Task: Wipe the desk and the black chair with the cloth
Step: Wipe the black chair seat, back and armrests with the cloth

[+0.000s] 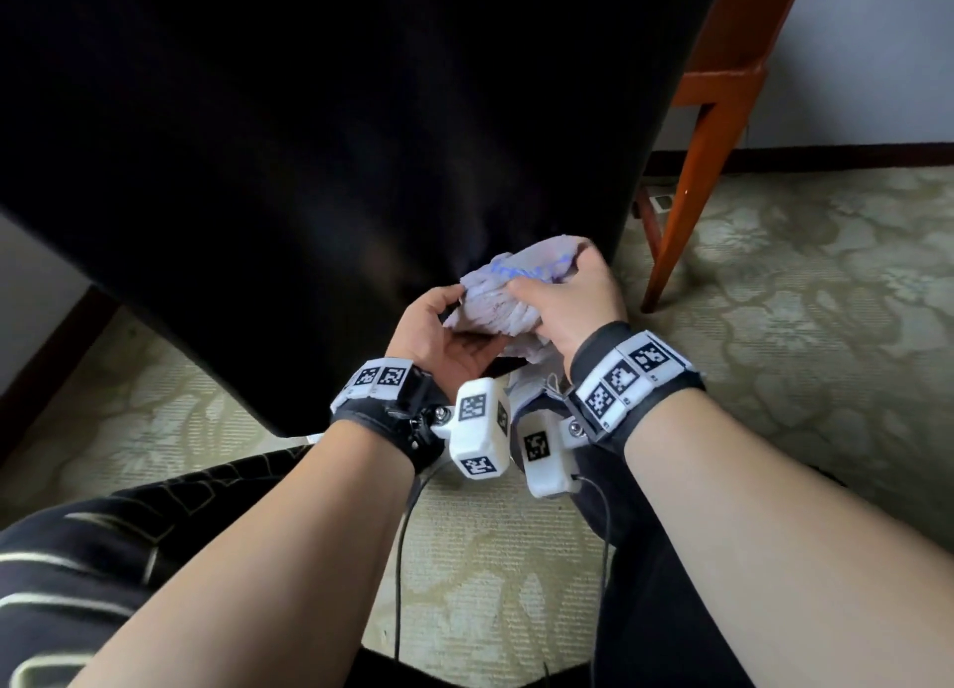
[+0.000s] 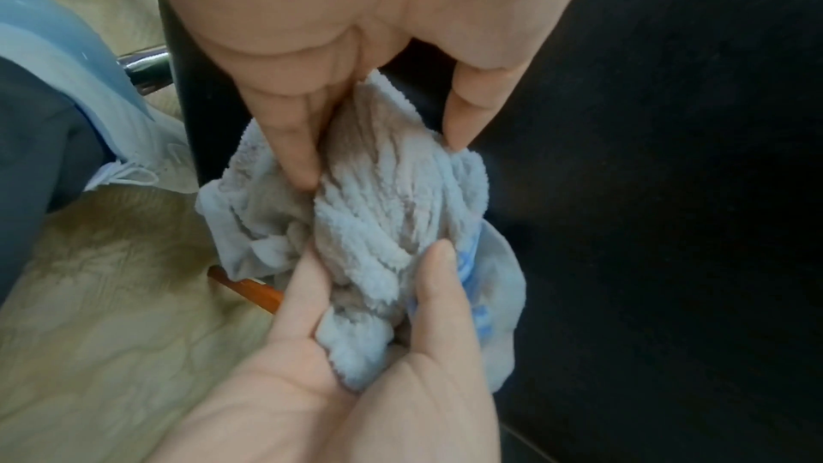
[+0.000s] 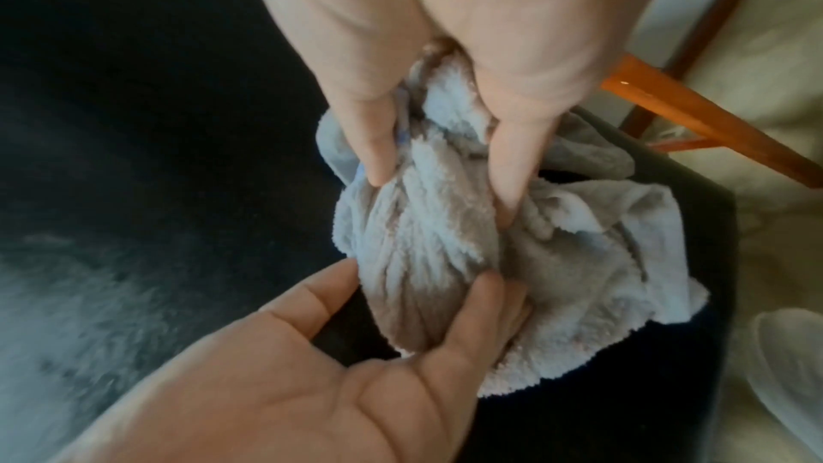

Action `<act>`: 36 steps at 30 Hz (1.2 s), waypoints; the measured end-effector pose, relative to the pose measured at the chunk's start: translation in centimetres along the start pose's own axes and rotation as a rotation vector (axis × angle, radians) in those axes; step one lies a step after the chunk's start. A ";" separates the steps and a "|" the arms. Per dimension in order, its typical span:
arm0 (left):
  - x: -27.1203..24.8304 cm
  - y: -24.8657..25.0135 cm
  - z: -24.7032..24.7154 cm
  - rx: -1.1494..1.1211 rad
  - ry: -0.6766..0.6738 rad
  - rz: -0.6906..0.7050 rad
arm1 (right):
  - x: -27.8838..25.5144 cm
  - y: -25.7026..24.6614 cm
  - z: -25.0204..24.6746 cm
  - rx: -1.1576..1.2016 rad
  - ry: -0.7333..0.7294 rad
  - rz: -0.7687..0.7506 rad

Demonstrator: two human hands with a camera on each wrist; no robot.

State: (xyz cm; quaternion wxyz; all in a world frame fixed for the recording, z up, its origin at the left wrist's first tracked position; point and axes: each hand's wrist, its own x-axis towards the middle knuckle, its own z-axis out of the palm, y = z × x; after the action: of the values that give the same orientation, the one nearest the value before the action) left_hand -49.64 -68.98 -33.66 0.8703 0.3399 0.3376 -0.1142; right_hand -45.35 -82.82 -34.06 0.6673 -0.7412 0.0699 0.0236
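A crumpled pale grey-blue cloth (image 1: 495, 295) is bunched between both hands, just in front of the lower right corner of the black chair (image 1: 335, 145). My left hand (image 1: 444, 321) cups it from below and the left, thumb and fingers curled round the bundle (image 2: 378, 224). From the right and above, my right hand (image 1: 547, 295) grips the same bundle, fingers pinching its folds (image 3: 427, 242). In the right wrist view a loose flap of the cloth hangs over the chair's dark edge (image 3: 557, 418). The orange wooden desk (image 1: 743, 42) stands behind the chair at upper right.
The desk's slanted orange leg (image 1: 692, 171) comes down onto the patterned beige carpet (image 1: 800, 285) right of the hands. A dark skirting board (image 1: 826, 156) runs along the wall. My dark-trousered knees (image 1: 103, 558) are low in the head view. A white slipper (image 3: 784, 365) lies on the carpet.
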 end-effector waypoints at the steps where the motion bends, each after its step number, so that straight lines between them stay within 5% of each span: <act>1: -0.3 0.1 -0.2 -0.011 0.006 0.028 | -0.3 -0.3 0.2 -0.036 -0.012 -0.026; 9: -3.7 1.7 -3.8 0.026 -0.006 0.115 | -3.2 -0.1 3.3 -0.126 -0.080 -0.034; 14: -5.2 2.3 -6.0 0.217 -0.045 0.203 | -6.2 -0.8 4.4 -0.030 -0.321 0.028; 16: -5.7 2.2 -6.5 0.305 0.013 0.307 | -8.0 -1.9 4.1 0.091 -0.464 0.008; 21: -7.5 4.4 -5.6 0.463 0.231 0.745 | -10.0 -5.6 2.2 0.183 -0.538 0.028; 23: -9.0 5.5 -4.1 0.488 0.294 0.951 | -9.6 -7.9 0.8 0.123 -0.475 -0.056; 26: -10.8 5.6 -2.0 0.521 0.360 1.099 | -8.5 -10.9 -1.7 0.022 -0.159 -0.152; 30: -9.9 4.2 -2.2 0.456 0.351 1.090 | -7.9 -10.6 -1.7 -0.261 0.149 -0.275; 32: -9.4 4.9 -2.7 0.440 0.373 1.076 | -7.7 -9.7 -1.1 -0.275 0.245 -0.206; 36: -9.7 6.6 -3.4 0.411 0.445 1.062 | -7.1 -9.6 -1.1 -0.277 0.147 -0.154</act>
State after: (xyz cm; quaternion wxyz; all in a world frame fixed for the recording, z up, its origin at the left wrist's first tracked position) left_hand -55.82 -62.09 -25.71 0.6335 0.6384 0.2670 0.3463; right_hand -51.10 -82.47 -23.61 0.5518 -0.8289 0.0575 -0.0724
